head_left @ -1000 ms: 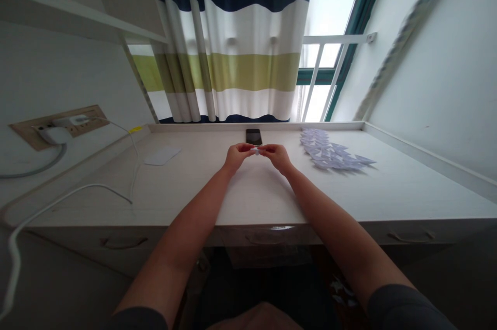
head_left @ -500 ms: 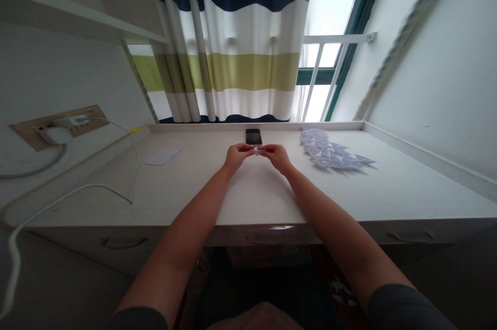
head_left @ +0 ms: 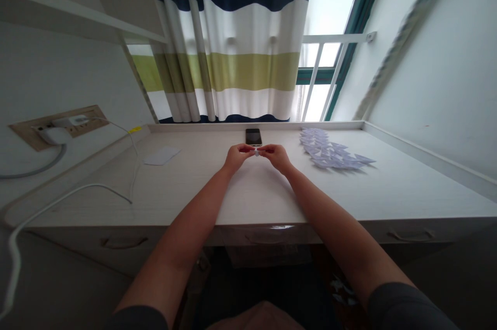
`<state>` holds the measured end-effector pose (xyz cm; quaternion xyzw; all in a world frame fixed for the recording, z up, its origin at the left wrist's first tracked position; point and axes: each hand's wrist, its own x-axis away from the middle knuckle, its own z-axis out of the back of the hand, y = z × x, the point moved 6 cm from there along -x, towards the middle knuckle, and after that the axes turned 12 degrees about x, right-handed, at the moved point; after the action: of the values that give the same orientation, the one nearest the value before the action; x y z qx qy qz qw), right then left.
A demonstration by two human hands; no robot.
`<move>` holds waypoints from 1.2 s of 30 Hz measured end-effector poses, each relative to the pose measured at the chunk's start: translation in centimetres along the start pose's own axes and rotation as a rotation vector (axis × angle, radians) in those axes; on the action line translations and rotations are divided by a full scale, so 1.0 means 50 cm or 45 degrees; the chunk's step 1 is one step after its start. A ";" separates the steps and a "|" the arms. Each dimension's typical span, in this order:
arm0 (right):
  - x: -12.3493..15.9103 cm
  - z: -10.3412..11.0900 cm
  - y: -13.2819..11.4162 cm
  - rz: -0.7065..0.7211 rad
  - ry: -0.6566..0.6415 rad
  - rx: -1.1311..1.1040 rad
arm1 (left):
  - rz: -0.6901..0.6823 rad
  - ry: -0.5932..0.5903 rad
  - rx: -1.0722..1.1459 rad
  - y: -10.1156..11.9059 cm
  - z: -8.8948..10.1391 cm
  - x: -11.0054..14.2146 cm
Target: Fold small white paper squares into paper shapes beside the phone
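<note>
Between my two hands is a small piece of white paper [head_left: 257,152], mostly covered by fingers, so its folds are hard to make out. My left hand [head_left: 236,156] pinches it from the left, and my right hand [head_left: 275,156] pinches it from the right, fingertips almost meeting. Just beyond the fingers a dark phone [head_left: 253,136] lies on the white desk [head_left: 256,198]. To the right, many folded white paper pieces [head_left: 330,151] with pointed ends lie in an overlapping cluster. Flat white paper [head_left: 161,155] rests on the left of the desk.
A white cable [head_left: 97,185] curves over the desk's left side from the wall socket [head_left: 60,125]. A raised rim [head_left: 217,126] runs along the back, below a striped curtain [head_left: 236,71]. White scraps [head_left: 344,291] show below the desk at right.
Almost nothing differs. Both hands keep their pinch on the small paper with only a very slight shift of the fingers.
</note>
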<state>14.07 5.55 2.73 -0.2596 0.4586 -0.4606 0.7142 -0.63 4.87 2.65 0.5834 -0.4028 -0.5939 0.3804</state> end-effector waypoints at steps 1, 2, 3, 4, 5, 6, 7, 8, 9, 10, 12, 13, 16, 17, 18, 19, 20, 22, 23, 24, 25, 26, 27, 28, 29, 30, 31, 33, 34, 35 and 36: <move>0.000 0.000 -0.001 0.004 0.001 0.008 | 0.005 -0.003 0.000 -0.001 0.000 0.000; 0.001 0.001 -0.002 0.009 0.002 0.015 | 0.010 -0.004 0.001 -0.001 0.000 0.000; 0.001 0.001 -0.002 0.012 0.002 0.023 | 0.015 -0.003 0.001 -0.001 0.000 0.001; 0.001 0.001 -0.002 0.013 0.002 0.029 | 0.020 -0.004 0.002 -0.002 -0.001 0.001; 0.001 0.001 -0.002 0.014 0.003 0.036 | 0.025 -0.007 0.005 -0.003 -0.001 0.000; 0.001 0.001 -0.001 0.016 0.003 0.042 | 0.031 -0.009 0.013 -0.003 -0.001 0.000; 0.001 0.000 0.000 0.019 0.003 0.046 | 0.036 -0.011 0.023 -0.005 -0.002 -0.001; 0.000 -0.001 0.001 0.021 0.005 0.050 | 0.039 -0.012 0.031 -0.005 -0.002 -0.001; -0.001 -0.001 0.003 0.019 0.009 0.051 | 0.038 -0.009 0.036 -0.006 -0.001 -0.002; -0.002 -0.001 0.005 0.014 0.014 0.051 | 0.033 -0.002 0.038 -0.006 0.000 -0.003; -0.004 -0.002 0.009 -0.002 0.020 0.048 | 0.023 0.012 0.037 -0.005 0.001 -0.004; -0.004 -0.002 0.010 -0.007 0.019 0.045 | 0.025 0.014 0.039 -0.004 0.002 -0.004; -0.004 -0.001 0.006 -0.001 0.002 0.020 | 0.059 0.020 0.065 -0.001 0.002 -0.002; -0.004 0.000 0.004 -0.001 -0.001 0.007 | 0.072 0.026 0.074 0.000 0.002 -0.001; -0.003 0.001 0.002 -0.001 -0.002 -0.004 | 0.083 0.034 0.083 0.002 0.002 0.000; -0.003 0.002 -0.001 -0.003 -0.002 -0.013 | 0.092 0.041 0.092 0.003 0.002 0.000; -0.002 0.003 -0.002 -0.006 -0.001 -0.018 | 0.101 0.047 0.100 0.005 0.002 0.001; -0.002 0.005 -0.004 -0.014 0.001 -0.025 | 0.116 0.051 0.115 0.006 0.001 0.001; -0.002 0.005 -0.005 -0.017 0.001 -0.030 | 0.121 0.053 0.121 0.007 0.001 0.001; -0.002 0.005 -0.005 -0.020 0.000 -0.035 | 0.122 0.055 0.125 0.007 0.001 0.001; -0.002 0.005 -0.005 -0.020 -0.001 -0.039 | 0.122 0.054 0.127 0.007 0.002 0.001; -0.002 0.005 -0.005 -0.018 -0.002 -0.040 | 0.123 0.053 0.126 0.006 0.002 0.000; -0.001 0.005 -0.006 -0.014 -0.002 -0.038 | 0.123 0.052 0.121 0.005 0.002 0.000; -0.001 0.005 -0.007 -0.009 -0.003 -0.036 | 0.122 0.053 0.115 0.003 0.003 0.000; 0.000 0.005 -0.007 -0.007 -0.006 -0.033 | 0.120 0.053 0.106 0.002 0.003 0.000; 0.000 0.005 -0.007 -0.006 -0.010 -0.032 | 0.115 0.052 0.095 0.001 0.003 0.000; 0.000 0.004 -0.007 -0.008 -0.014 -0.034 | 0.106 0.050 0.082 0.000 0.004 0.000; 0.001 0.004 -0.006 -0.013 -0.022 -0.041 | 0.082 0.042 0.048 -0.001 0.004 0.000; 0.001 0.004 -0.005 -0.018 -0.025 -0.047 | 0.069 0.039 0.030 0.000 0.005 0.000; 0.001 0.004 -0.004 -0.027 -0.027 -0.058 | 0.057 0.040 0.013 0.000 0.006 0.000; 0.001 0.004 -0.002 -0.040 -0.030 -0.075 | 0.048 0.044 0.002 0.001 0.007 -0.001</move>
<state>14.19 5.44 2.86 -0.2932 0.4594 -0.4550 0.7043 -0.98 4.90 2.70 0.5863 -0.4074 -0.5762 0.3978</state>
